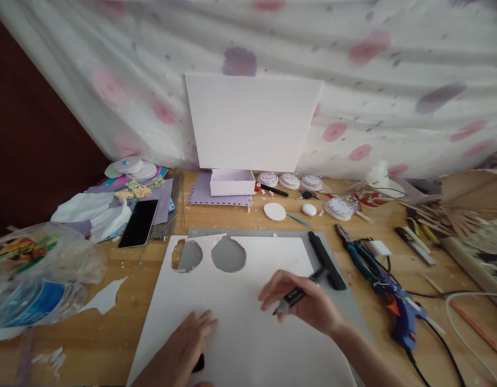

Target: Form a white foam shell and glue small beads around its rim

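A large white board [240,301] lies on a grey mat [359,328], with two round holes cut near its far left corner. My left hand [192,333] rests on the board with its fingers stretched out. Beside its palm a small black thing [199,364] shows, too hidden to name. Over the board to the right, my right hand [300,301] is closed on a black marker [292,298], whose tip points down and left. A long black bar-shaped object [326,262] lies at the right edge of the board, just past that hand.
To the right lie pliers [355,252] and a blue glue gun [405,317] with cords. A phone [138,223] and plastic bags [42,252] are on the left. Behind stand a small lilac box [232,183] and an upright white panel [254,123]; a white disc [274,211] lies nearer.
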`<state>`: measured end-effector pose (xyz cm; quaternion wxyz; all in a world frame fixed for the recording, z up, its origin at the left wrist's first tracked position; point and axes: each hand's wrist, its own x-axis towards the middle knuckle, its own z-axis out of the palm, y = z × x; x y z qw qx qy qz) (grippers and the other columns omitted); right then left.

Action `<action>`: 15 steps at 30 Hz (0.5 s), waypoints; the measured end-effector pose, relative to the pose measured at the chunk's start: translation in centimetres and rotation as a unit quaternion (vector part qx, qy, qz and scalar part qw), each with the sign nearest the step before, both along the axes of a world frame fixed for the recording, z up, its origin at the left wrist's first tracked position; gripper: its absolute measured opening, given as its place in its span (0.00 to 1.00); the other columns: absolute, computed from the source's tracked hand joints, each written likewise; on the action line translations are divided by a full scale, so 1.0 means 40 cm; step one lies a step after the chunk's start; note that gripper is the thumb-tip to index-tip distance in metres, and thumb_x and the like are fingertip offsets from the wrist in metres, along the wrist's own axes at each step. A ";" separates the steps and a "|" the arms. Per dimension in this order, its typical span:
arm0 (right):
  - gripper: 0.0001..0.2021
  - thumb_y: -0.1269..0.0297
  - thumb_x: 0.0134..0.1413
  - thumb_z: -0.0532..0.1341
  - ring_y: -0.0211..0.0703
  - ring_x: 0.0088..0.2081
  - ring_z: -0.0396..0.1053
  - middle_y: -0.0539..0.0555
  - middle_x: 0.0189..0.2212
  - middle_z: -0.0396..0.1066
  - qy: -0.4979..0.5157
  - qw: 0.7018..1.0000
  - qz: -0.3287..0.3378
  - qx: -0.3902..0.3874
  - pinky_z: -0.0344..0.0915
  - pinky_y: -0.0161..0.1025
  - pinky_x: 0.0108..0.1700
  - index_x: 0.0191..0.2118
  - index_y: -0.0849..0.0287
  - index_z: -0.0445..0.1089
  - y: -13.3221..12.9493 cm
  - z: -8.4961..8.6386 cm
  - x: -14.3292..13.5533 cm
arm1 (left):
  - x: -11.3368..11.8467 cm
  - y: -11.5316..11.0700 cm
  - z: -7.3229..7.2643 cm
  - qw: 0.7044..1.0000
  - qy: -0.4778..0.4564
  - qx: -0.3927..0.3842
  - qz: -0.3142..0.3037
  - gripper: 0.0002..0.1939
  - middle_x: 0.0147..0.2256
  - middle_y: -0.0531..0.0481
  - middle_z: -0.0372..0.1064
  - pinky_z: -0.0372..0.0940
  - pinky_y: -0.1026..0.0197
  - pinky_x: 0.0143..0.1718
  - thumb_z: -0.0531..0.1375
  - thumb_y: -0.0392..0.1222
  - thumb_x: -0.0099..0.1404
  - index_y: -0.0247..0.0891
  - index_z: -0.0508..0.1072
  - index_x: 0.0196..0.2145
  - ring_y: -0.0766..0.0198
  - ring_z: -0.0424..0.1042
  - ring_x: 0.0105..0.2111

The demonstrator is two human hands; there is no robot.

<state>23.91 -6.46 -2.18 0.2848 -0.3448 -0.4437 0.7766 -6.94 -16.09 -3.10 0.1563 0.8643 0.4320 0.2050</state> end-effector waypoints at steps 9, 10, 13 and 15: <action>0.20 0.48 0.59 0.41 0.49 0.50 0.65 0.59 0.50 0.65 -0.112 0.910 -0.347 0.198 0.65 0.43 0.44 0.41 0.54 0.62 0.217 -0.043 0.035 | 0.007 0.013 0.007 0.997 0.052 0.029 -0.042 0.31 0.55 0.47 0.66 0.62 0.58 0.56 0.56 0.36 0.64 0.43 0.53 0.63 0.59 0.65 0.55; 0.19 0.48 0.59 0.42 0.47 0.43 0.68 0.59 0.43 0.69 -0.102 0.914 -0.339 0.198 0.65 0.41 0.39 0.39 0.55 0.63 0.214 -0.043 0.036 | 0.007 0.014 0.009 0.997 0.053 0.031 -0.040 0.31 0.54 0.47 0.66 0.62 0.58 0.56 0.56 0.36 0.64 0.43 0.53 0.63 0.59 0.65 0.55; 0.18 0.48 0.59 0.47 0.38 0.21 0.59 0.48 0.19 0.61 -0.094 0.938 -0.285 0.176 0.56 0.35 0.24 0.31 0.56 0.63 0.190 -0.063 0.015 | 0.004 0.013 0.018 0.996 0.072 0.036 -0.037 0.30 0.54 0.49 0.67 0.64 0.59 0.55 0.56 0.37 0.63 0.43 0.55 0.62 0.59 0.66 0.54; 0.16 0.48 0.56 0.52 0.35 0.17 0.52 0.44 0.15 0.54 -0.097 0.948 -0.259 0.160 0.48 0.33 0.20 0.30 0.56 0.63 0.179 -0.087 -0.004 | 0.001 0.014 0.033 0.994 0.093 0.039 -0.033 0.29 0.53 0.50 0.68 0.65 0.61 0.53 0.57 0.38 0.63 0.43 0.57 0.61 0.60 0.67 0.53</action>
